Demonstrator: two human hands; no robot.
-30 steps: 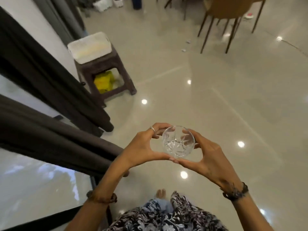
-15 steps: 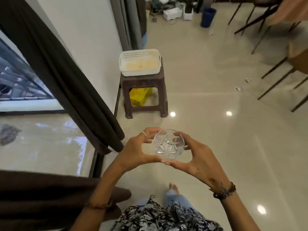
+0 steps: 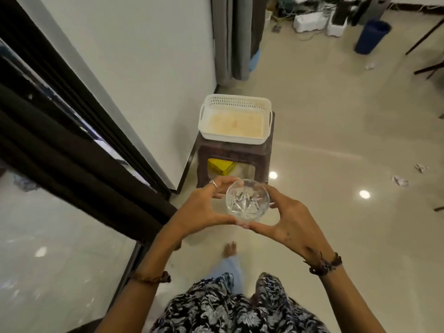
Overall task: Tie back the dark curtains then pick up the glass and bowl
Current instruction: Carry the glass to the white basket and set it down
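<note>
Now | left hand [image 3: 201,210] and right hand [image 3: 288,222] cup empty glass [image 3: 247,200] | white basket [image 3: 236,102] on stool [image 3: 230,152]

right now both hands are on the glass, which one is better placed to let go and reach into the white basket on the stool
Left, probably. The white basket sits ahead and slightly left of the glass, on the left hand's side; the right hand also grips it.
</note>
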